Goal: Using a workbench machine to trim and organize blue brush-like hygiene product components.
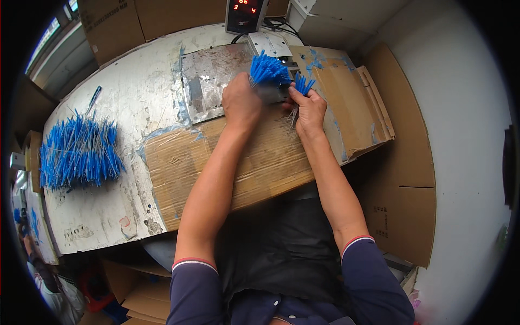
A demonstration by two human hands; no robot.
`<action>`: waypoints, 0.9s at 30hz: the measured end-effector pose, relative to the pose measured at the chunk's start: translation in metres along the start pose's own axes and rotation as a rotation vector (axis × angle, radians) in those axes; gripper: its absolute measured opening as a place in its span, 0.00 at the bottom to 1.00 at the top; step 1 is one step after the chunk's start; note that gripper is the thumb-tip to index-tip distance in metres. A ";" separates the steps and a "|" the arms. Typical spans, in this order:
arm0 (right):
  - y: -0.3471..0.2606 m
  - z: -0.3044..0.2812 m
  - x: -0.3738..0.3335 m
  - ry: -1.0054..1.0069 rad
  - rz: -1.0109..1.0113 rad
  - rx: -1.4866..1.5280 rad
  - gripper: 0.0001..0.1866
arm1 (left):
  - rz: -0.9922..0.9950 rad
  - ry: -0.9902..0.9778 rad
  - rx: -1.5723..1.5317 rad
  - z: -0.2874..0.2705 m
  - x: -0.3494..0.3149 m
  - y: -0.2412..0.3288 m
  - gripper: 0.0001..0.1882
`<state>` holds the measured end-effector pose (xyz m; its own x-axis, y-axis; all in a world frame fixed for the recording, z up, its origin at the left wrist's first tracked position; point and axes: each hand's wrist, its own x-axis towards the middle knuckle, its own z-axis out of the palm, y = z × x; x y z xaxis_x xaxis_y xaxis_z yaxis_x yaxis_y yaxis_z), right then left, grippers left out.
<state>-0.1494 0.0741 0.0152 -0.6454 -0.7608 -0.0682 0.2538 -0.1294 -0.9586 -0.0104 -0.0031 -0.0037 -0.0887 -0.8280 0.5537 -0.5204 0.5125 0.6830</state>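
Observation:
My left hand (pixel 241 103) is closed around a thick bundle of thin wires with blue ends (pixel 269 69), the blue ends fanning out above the fist. To its right, my right hand (pixel 309 111) pinches a smaller bunch of blue-ended wires (pixel 303 85); their bare silvery lengths hang below the fingers. Both hands are over the far edge of the cardboard sheet (pixel 260 168), beside a metal plate (pixel 208 73). Between them, a small machine part is mostly hidden by the hands and the bundle.
A large heap of the same blue-ended wires (pixel 81 151) lies on the white worktable (pixel 135 157) at left, near a dark pen-like stick (pixel 94 99). At the back stands a black box with a red display (pixel 245 15), with cables beside it. Cardboard (pixel 352 103) covers the table's right side.

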 end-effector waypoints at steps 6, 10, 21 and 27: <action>-0.003 -0.007 -0.006 -0.074 0.050 0.011 0.10 | 0.020 -0.002 0.018 -0.001 -0.001 0.001 0.07; -0.010 -0.010 -0.010 -0.109 0.101 0.037 0.09 | 0.074 -0.035 0.103 -0.001 -0.003 0.003 0.10; -0.014 -0.011 -0.019 -0.153 0.080 -0.096 0.10 | -0.072 0.033 0.098 -0.005 -0.002 0.002 0.08; -0.008 0.015 0.001 -0.050 -0.008 -0.265 0.11 | -0.210 0.104 -0.067 -0.007 0.002 -0.003 0.08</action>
<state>-0.1411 0.0647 0.0271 -0.6085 -0.7918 -0.0529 0.0472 0.0304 -0.9984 -0.0032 -0.0044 -0.0018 0.1052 -0.8919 0.4398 -0.4602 0.3485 0.8166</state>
